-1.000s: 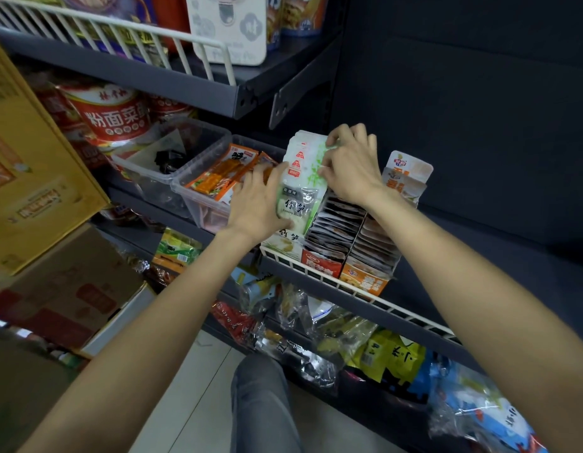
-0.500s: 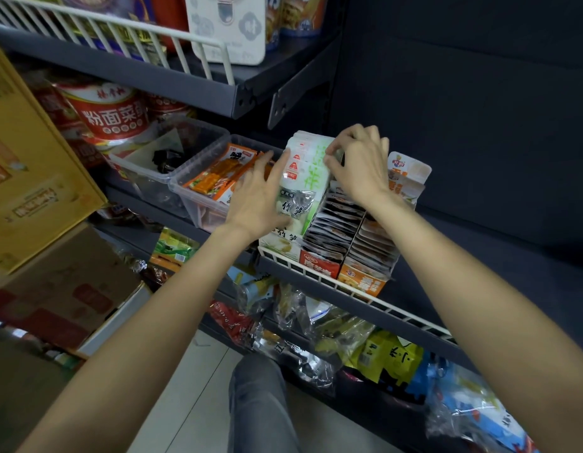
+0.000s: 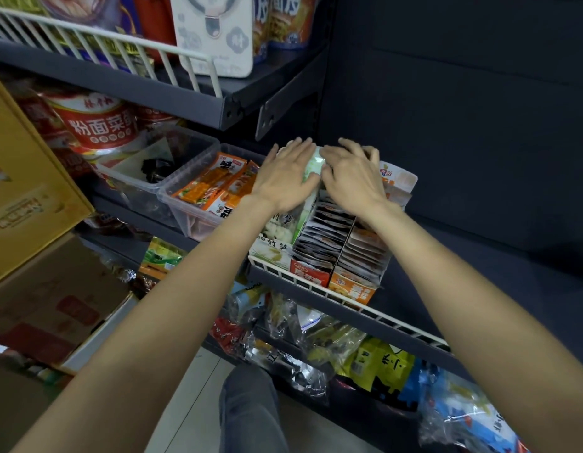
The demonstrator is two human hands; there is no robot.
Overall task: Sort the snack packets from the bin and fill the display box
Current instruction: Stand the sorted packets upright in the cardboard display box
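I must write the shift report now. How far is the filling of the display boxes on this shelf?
Done, it seems: the red display box and the orange display box look packed with upright packets. In hand: the left hand and right hand press white-green packets down into the white display box. Left: orange packets lie in the clear bin.

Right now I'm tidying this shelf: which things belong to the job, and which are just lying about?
Job: left hand, right hand, white-green packets, display boxes, clear bin of orange packets.
Lying about: red noodle tub, cardboard carton, bagged snacks.
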